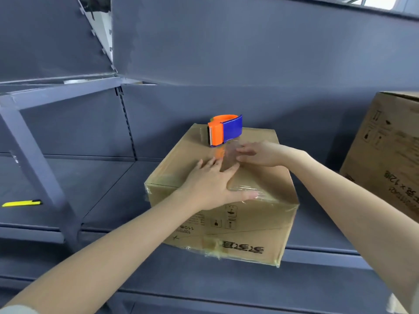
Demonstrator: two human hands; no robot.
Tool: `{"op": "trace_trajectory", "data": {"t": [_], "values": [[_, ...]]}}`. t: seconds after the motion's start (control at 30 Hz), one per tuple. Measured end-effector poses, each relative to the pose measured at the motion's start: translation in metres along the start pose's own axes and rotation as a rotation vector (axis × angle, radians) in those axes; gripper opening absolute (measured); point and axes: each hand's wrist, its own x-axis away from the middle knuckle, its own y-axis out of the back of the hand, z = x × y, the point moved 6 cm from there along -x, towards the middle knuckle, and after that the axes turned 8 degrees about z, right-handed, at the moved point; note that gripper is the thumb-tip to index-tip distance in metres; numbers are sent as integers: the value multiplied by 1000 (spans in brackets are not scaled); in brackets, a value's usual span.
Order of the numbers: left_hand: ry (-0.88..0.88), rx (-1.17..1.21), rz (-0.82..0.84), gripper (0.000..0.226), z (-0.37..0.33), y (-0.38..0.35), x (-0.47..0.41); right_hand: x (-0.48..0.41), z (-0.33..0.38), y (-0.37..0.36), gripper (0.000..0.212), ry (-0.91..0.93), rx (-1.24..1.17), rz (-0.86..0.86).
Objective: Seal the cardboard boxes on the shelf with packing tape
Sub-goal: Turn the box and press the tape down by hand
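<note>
**Figure: smoothing tape on the cardboard box, which is sitting on the grey shelf.** You are laying both hands flat on the lid. Your left hand is spreading straight fingers over the near part of the top, with the thumb lying along the near edge, and it is gripping nothing. Your right hand is resting straight, slightly parted fingers on the glossy tape strip, and it is also holding nothing.

The strip is running near-to-far along the middle of the lid, passing under both sets of fingertips. The orange-and-blue tape dispenser is standing on the far part of the lid. It is just beyond your right fingertips and apart from them, with its toothed edge facing left. Your right hand is lying nearer to it than your left, so the pick-up is probably falling to the right hand. A second cardboard box is waiting at the right.
</note>
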Motion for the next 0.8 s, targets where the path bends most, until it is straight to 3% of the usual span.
{"op": "trace_trajectory", "data": {"t": [0.13,0.3,0.43,0.47,0.53,0.63,0.73,0.8], "values": [[93,-13,-84,120,-24,-1,-22,3,6,9,31,101,24,-112],[140,-15,-174,122,-40,10,-38,4,-11,21,29,4,-33,-189],[40,112,-8,129,-42,7,-40,-5,-25,39,32,-103,55,-352],[12,191,33,123,-39,8,-40,-11,-26,43,35,-118,85,-371],[-21,331,31,87,-30,17,-41,-24,-26,52,40,-124,88,-379],[46,344,-165,38,1,40,-47,-47,-19,62,48,-89,91,-339],[207,301,-375,22,41,64,-55,-73,-16,66,49,-85,81,-295],[281,357,-328,29,65,68,-70,-89,-17,64,45,-97,66,-254]]}}
